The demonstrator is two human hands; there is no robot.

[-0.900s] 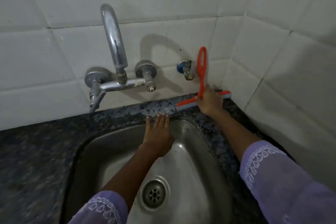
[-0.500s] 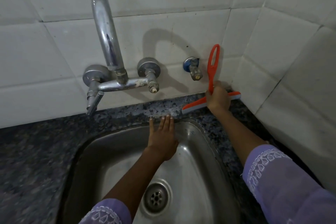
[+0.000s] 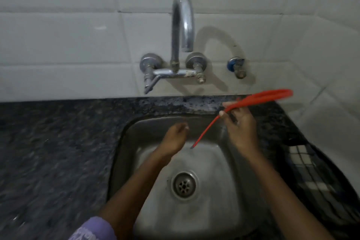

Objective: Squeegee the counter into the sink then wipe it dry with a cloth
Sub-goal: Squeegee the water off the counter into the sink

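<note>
Squeegee (image 3: pixel 243 103) lifted off counter (image 3: pixel 58 152), over sink (image 3: pixel 214 210)

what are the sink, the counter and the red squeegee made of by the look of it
Sink: apparently stainless steel, with a dull brushed grey sheen and soft reflections.
Counter: looks like polished dark granite, black with pale speckles, though it could be a stone imitation.
Squeegee: probably plastic, a uniform bright red with a thin looped handle; its blade material is too blurred to tell.

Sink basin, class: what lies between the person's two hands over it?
In the head view, the red squeegee's blade end slants down between the left hand and right hand, which holds it. Beneath is only bare sink steel.
</note>
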